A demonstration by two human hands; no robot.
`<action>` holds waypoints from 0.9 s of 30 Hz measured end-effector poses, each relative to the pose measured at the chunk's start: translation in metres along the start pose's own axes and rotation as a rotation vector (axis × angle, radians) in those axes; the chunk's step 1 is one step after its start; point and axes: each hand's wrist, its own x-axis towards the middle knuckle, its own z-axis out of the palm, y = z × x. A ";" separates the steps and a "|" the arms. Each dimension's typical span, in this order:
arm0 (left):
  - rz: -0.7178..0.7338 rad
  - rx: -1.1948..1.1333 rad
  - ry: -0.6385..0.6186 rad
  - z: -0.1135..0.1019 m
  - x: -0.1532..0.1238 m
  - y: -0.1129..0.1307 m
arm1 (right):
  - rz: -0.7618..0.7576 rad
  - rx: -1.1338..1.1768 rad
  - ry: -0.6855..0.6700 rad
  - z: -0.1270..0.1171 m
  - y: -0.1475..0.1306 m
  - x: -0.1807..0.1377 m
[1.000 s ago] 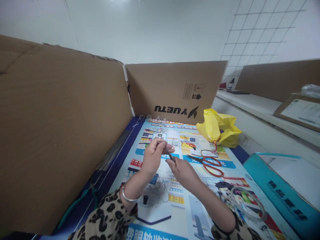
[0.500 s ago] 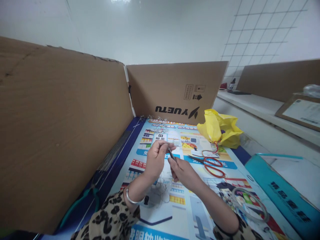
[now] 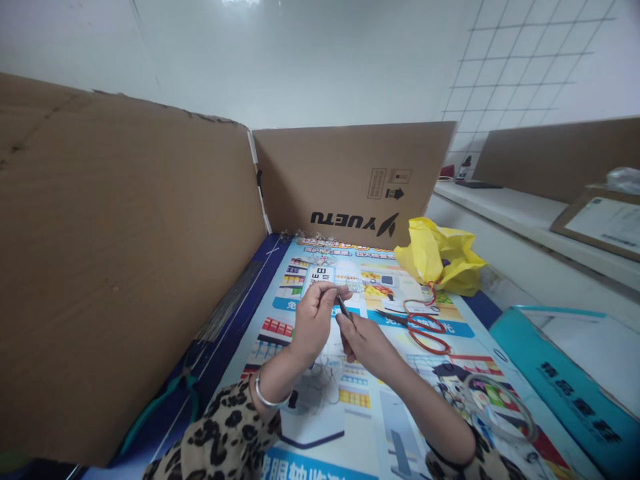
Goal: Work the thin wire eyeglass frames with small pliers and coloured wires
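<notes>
Left fingers [image 3: 325,288]: you are pinching thumb and fingertips tightly together. Whatever is sitting between them is too fine to make out.

Right fingers: you are closing them narrowly around a slim dark tool [image 3: 343,308], gripping it low like a pen. Its tip is angling up toward the left pinch, probably for fine control.

Left hand [image 3: 311,320] and right hand [image 3: 367,340]: you are holding both raised above the poster [image 3: 400,427], nearly touching, likely so the work is sitting close under your eyes.

Directly beneath them a tangle of thin wire [image 3: 320,385] is lying on the poster.

Red-handled scissors [image 3: 423,330] are resting just to the right, within easy reach of the right hand. A yellow bag [image 3: 440,257] is sitting beyond them.

A coil of clear tube [image 3: 500,407] is lying nearer you on the right.

Green-handled pliers [image 3: 160,403] are lying at the left, along the foot of the cardboard wall [image 3: 125,267] that is screening the work area.
</notes>
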 end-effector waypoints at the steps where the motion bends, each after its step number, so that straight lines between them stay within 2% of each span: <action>1: 0.003 0.009 0.001 0.000 0.000 0.000 | 0.003 -0.001 0.003 0.000 0.000 0.000; 18: 0.066 0.127 -0.020 -0.002 -0.001 -0.004 | 0.009 -0.020 -0.019 -0.002 -0.005 0.000; 27: 0.083 0.222 -0.056 -0.006 0.002 -0.007 | 0.013 -0.159 0.019 -0.001 -0.009 0.000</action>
